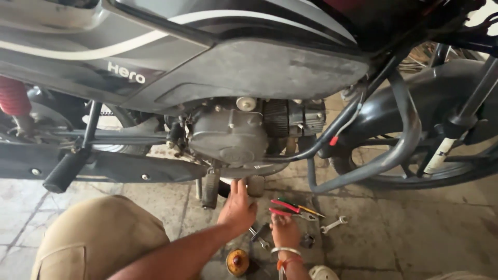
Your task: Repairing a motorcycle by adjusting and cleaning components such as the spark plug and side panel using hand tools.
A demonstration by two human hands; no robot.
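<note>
Head view: the left hand (237, 208) reaches up under the motorcycle engine case (228, 136), fingers straight and together, tips just touching the underside by the footpeg (209, 190) — looks like feeling for something underneath; next it needs a tool; right hand (285, 230) rests on the floor near the pliers (291, 208), its grip unclear.

Underside of the motorcycle engine (231, 137): grey cast casing, dusty, mounted upright in the frame above a stone floor. Red-handled pliers (288, 207) lie flat on the floor just below it, handles pointing left, beside a green-and-yellow screwdriver (301, 207) and a small open-ended spanner (333, 224).
</note>
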